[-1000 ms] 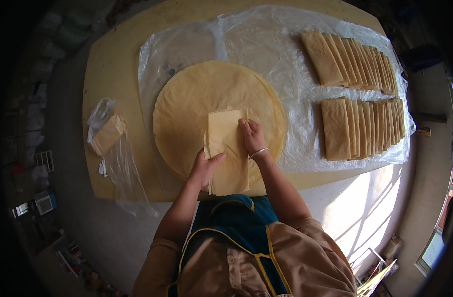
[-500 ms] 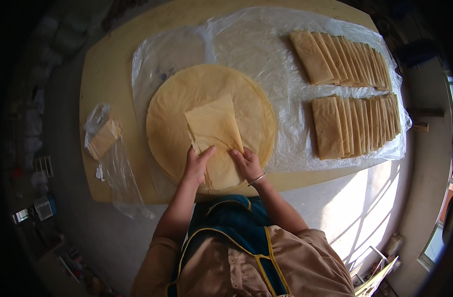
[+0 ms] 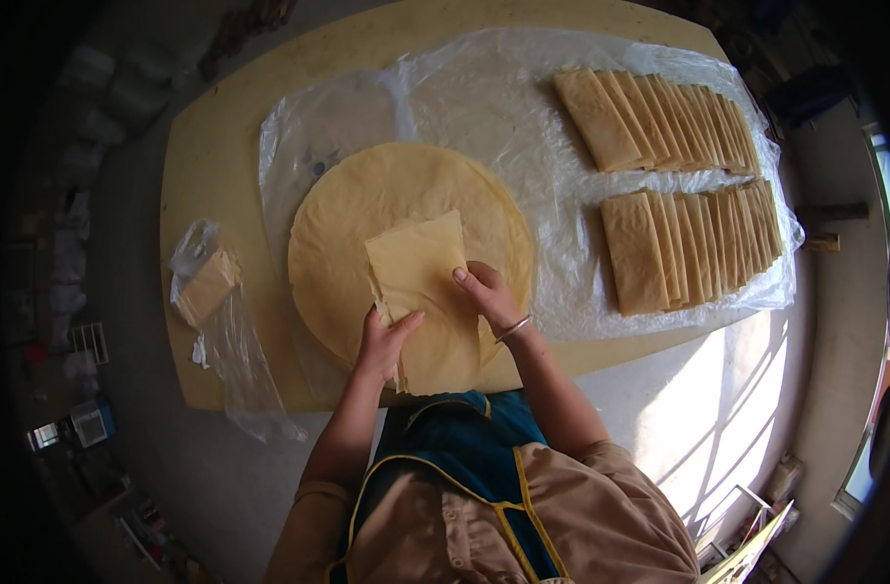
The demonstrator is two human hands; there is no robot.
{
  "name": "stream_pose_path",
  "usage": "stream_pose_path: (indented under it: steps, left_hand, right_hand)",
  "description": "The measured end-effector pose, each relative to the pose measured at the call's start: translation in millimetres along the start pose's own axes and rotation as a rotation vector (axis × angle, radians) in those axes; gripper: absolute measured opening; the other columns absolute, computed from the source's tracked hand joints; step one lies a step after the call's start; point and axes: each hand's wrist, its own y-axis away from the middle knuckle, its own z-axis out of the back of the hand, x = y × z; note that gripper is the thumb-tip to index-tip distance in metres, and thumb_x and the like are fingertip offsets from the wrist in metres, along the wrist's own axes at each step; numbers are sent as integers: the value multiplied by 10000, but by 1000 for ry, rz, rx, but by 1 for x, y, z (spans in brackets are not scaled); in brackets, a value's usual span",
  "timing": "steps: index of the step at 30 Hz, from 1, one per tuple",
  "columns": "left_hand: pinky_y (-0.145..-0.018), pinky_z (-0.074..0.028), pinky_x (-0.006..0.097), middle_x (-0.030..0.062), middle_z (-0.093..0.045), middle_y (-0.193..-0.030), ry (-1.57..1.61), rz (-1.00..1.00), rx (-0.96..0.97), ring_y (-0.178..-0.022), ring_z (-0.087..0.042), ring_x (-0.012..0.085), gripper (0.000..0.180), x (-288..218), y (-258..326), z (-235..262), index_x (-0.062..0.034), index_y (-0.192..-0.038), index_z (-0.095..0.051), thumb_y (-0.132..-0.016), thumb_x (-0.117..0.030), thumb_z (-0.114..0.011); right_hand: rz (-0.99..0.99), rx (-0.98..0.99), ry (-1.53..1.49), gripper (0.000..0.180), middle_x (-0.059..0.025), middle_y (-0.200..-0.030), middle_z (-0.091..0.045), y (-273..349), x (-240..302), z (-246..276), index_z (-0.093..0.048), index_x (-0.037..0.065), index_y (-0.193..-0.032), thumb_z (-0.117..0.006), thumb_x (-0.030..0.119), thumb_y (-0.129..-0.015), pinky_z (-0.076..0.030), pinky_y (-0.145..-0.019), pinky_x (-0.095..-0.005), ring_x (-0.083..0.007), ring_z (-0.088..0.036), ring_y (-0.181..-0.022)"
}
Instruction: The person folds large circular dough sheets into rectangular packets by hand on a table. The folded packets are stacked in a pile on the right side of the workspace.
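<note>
A stack of large round thin flatbreads [image 3: 347,214] lies on the table in front of me. Over its near part I hold a folded flatbread [image 3: 420,263], a long tan rectangle with layered edges. My left hand [image 3: 384,346] grips its lower left edge, thumb on top and fingers underneath. My right hand [image 3: 490,295] pinches its right edge higher up, the thumb lying on top. The fingers of both hands are mostly hidden below the folded flatbread. A bracelet circles my right wrist.
Two rows of folded flatbreads, a far row [image 3: 649,117] and a near row [image 3: 688,243], overlap on clear plastic sheeting [image 3: 503,97] at the right. A plastic bag [image 3: 197,248] with a folded tan stack in it lies on the table's left. The table [image 3: 206,146] has rounded corners.
My right hand has slid up along the right edge of the folded flatbread. My left hand keeps its grip. The whole view has shifted slightly.
</note>
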Motion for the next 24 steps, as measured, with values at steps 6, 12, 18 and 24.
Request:
stream_pose_path:
  steps: [6, 12, 18, 24]
  left_hand:
    - [-955, -559, 323, 67, -686, -1242, 6, 85, 65, -1090, -667, 152, 439, 3, 7, -12, -14, -1344, -586, -940, -53, -755]
    - [-1019, -518, 328, 56, -673, -1273, 45, 18, -74, -1143, -646, 168, 469, 6, -13, -25, -34, -1385, -572, -947, -49, -738]
    - [-1027, -519, 337, 65, -662, -1296, 76, -80, -92, -1161, -642, 181, 454, 20, -48, -60, -32, -1365, -587, -948, -92, -757]
    - [-991, -551, 384, 56, -661, -1289, 75, 70, 74, -1163, -644, 197, 460, 41, -83, -131, -61, -1362, -579, -941, -92, -763]
  right_hand:
    - [43, 71, 38, 441, 5, -996, -681, -36, 25, 7, -678, 24, -1159, -620, 449, -1056, -504, -747, -258, -69, -604, -887]
    - [-167, 16, -172, 639, -27, -997, -679, -1, 17, 38, -637, -17, -1317, -715, 516, -973, -542, -885, -282, -135, -646, -918]
    - [-75, -117, 163, 354, 32, -742, -572, 58, -34, 58, -648, -1, -832, -832, 290, -915, -459, -601, -280, -61, -513, -699]
    - [-54, -203, -95, 249, 55, -786, -599, 73, -39, 134, -671, 11, -896, -791, 224, -948, -466, -609, -264, -43, -535, -716]
